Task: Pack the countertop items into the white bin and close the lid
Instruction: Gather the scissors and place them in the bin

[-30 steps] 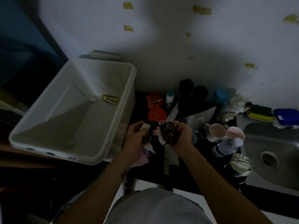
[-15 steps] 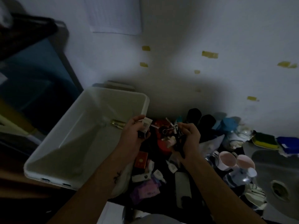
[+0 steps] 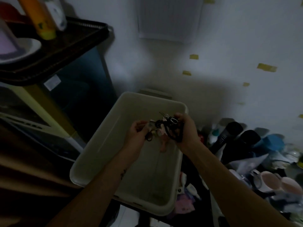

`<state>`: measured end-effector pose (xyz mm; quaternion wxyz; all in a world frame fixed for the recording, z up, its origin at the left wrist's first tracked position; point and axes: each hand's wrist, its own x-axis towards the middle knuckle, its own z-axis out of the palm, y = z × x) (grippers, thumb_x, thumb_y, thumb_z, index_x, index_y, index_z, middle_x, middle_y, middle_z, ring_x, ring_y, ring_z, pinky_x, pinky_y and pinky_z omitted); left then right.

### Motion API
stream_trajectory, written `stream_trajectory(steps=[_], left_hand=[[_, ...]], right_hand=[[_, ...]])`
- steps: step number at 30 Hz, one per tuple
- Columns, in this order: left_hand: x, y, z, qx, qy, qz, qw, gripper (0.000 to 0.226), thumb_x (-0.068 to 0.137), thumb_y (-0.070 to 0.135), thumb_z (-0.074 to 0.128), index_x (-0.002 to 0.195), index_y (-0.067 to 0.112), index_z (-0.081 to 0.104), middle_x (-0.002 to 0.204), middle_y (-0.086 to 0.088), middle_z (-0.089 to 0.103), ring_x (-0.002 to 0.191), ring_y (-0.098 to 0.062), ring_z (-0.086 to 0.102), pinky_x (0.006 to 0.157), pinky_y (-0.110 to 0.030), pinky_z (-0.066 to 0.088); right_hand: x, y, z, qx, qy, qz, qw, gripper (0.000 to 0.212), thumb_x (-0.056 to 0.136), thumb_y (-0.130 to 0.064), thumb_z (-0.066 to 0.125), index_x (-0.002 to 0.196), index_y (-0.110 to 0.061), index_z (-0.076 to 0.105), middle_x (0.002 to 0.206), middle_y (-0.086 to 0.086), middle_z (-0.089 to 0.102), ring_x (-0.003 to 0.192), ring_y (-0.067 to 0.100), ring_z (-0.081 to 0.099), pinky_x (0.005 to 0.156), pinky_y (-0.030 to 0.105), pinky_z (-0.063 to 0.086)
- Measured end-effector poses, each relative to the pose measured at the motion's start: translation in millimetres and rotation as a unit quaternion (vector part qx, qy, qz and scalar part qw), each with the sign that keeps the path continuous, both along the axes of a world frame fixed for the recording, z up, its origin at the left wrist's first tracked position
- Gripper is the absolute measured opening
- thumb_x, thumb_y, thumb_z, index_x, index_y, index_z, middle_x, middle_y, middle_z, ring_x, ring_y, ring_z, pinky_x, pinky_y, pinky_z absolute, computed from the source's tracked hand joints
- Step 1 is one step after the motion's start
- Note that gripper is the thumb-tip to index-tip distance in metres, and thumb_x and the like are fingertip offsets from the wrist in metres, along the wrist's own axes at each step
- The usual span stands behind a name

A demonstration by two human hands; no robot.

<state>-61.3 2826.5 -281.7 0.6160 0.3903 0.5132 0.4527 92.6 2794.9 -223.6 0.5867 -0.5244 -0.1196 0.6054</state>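
Note:
The open white bin (image 3: 105,148) stands left of the cluttered counter, and both my hands hover over its inside. My left hand (image 3: 136,133) holds a small pale packet and a dark loop. My right hand (image 3: 186,131) grips a tangled bunch of small items (image 3: 165,126) with black cords, clips and a pinkish piece hanging down. The two hands are close together with the bunch between them. The bin's floor under my hands is partly hidden. A flat pale piece (image 3: 155,93) lies behind the bin against the wall.
Dark bottles (image 3: 229,133), a blue cup (image 3: 268,141), pink mugs (image 3: 275,181) and small packets (image 3: 183,205) crowd the counter to the right. A dark tray (image 3: 68,45) with an orange bottle (image 3: 41,18) and a dish sits on a cabinet at upper left.
Both hands have carried the bunch of small items left from above the counter to over the bin. The view has tilted up and left, so the sink is out of frame.

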Motion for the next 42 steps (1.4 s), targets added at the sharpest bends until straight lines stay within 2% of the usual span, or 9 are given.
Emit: stream_trajectory(steps=[6,11,15,20,24,27,31,35,42], left_hand=[[-35,34,-24,-0.044,0.007,0.011,0.999,0.009,0.089,0.012,0.068,0.096,0.016,0.063,0.093,-0.005,0.065,0.082,-0.018,0.061,0.087,-0.039,0.052],[-47,61,-46,-0.1,0.006,-0.006,0.995,0.026,0.087,-0.007,0.056,0.098,0.013,0.068,0.1,-0.011,0.07,0.09,-0.024,0.064,0.092,-0.043,0.051],[-49,80,-65,-0.109,0.011,-0.023,0.994,0.022,0.088,0.003,0.065,0.109,0.01,0.068,0.105,-0.01,0.071,0.095,-0.024,0.067,0.089,-0.039,0.055],[-50,103,-94,-0.101,0.033,-0.039,0.994,0.012,0.087,0.025,0.07,0.098,0.022,0.072,0.098,-0.007,0.074,0.089,-0.024,0.07,0.072,-0.032,0.054],[-45,128,-124,-0.126,0.077,-0.034,0.989,0.015,0.088,0.033,0.065,0.1,0.028,0.072,0.1,-0.006,0.074,0.092,-0.028,0.07,0.084,-0.049,0.057],[-33,153,-136,-0.211,0.123,-0.025,0.969,0.035,0.097,0.029,0.054,0.119,0.004,0.064,0.121,-0.014,0.064,0.108,-0.033,0.063,0.098,-0.045,0.049],[-32,169,-164,-0.192,0.096,0.004,0.977,0.029,0.086,0.025,0.057,0.109,0.015,0.072,0.104,-0.014,0.071,0.091,-0.032,0.068,0.084,-0.046,0.057],[-29,184,-175,-0.207,0.02,0.04,0.977,0.038,0.077,0.023,0.054,0.106,0.006,0.071,0.101,-0.018,0.071,0.089,-0.034,0.067,0.08,-0.044,0.056],[-18,197,-160,-0.235,-0.114,0.098,0.96,0.032,0.094,0.024,0.042,0.092,0.008,0.07,0.091,-0.014,0.07,0.085,-0.028,0.063,0.077,-0.035,0.051]], right_hand=[[-36,31,-25,-0.019,-0.108,0.002,0.994,0.019,0.098,-0.021,0.048,0.103,-0.006,0.06,0.071,0.007,0.055,0.042,0.008,0.055,0.041,0.022,0.044],[-54,47,-47,-0.032,-0.209,0.014,0.977,0.024,0.1,-0.022,0.047,0.11,-0.004,0.059,0.093,0.012,0.064,0.067,0.019,0.061,0.053,0.028,0.048],[-66,66,-70,-0.056,-0.201,-0.002,0.978,0.024,0.1,-0.016,0.046,0.111,0.003,0.055,0.083,0.022,0.065,0.06,0.031,0.06,0.056,0.039,0.05],[-74,90,-108,-0.106,-0.218,-0.016,0.97,0.02,0.1,-0.013,0.043,0.107,-0.006,0.061,0.107,0.016,0.064,0.086,0.026,0.065,0.08,0.041,0.056],[-73,109,-134,-0.13,-0.211,-0.031,0.968,0.021,0.102,-0.013,0.041,0.11,-0.007,0.059,0.097,0.01,0.061,0.075,0.016,0.061,0.068,0.029,0.051],[-76,128,-155,-0.158,-0.219,-0.033,0.962,0.025,0.101,-0.016,0.04,0.115,-0.009,0.059,0.106,0.013,0.062,0.092,0.026,0.062,0.077,0.037,0.052],[-75,156,-190,-0.186,-0.211,-0.039,0.959,0.02,0.095,-0.026,0.045,0.103,-0.023,0.063,0.105,0.01,0.06,0.104,0.03,0.059,0.097,0.045,0.05],[-72,175,-200,-0.196,-0.163,-0.065,0.965,0.028,0.1,-0.017,0.043,0.121,-0.005,0.056,0.113,0.013,0.058,0.104,0.031,0.059,0.095,0.048,0.05],[-74,195,-217,-0.173,-0.036,-0.094,0.98,0.028,0.102,-0.014,0.041,0.121,-0.001,0.057,0.098,0.015,0.065,0.078,0.026,0.067,0.066,0.032,0.056]])
